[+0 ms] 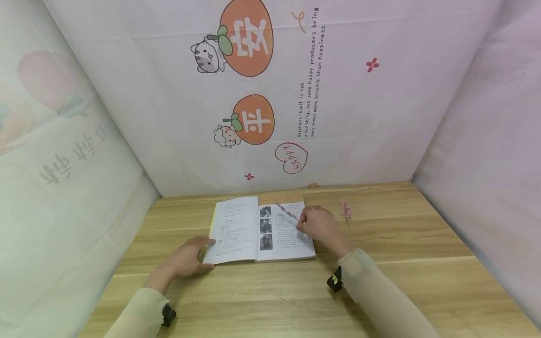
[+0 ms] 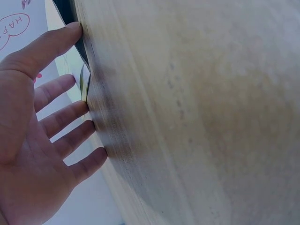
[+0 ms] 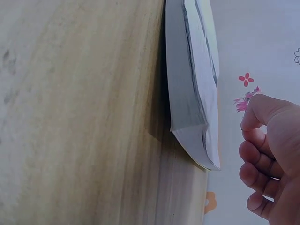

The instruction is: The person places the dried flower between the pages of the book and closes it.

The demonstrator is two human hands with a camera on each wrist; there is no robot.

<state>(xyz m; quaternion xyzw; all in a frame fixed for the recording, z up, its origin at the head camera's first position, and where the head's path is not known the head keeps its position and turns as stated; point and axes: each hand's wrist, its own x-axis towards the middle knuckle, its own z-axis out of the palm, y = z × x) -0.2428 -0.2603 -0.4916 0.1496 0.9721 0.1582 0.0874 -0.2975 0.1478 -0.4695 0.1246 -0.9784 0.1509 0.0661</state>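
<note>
An open book [image 1: 236, 230] lies on the table, text on its left page and three dark photos on its right page. My left hand [image 1: 190, 258] rests at the book's lower left edge. In the left wrist view its fingers [image 2: 65, 117] are spread and fairly straight, the thumb against the book's edge. Above the right page, my right hand [image 1: 318, 223] pinches a thin dried flower sprig [image 1: 287, 211] between thumb and forefinger. Pink petals of the sprig [image 3: 246, 99] show past the fingertips in the right wrist view; the hand hides its lower stem.
A second pink flower sprig [image 1: 345, 212] lies on the wooden table [image 1: 262, 300], to the right of the book. Behind the table hangs a white printed cloth [image 1: 346, 112], and further cloth walls stand at both sides.
</note>
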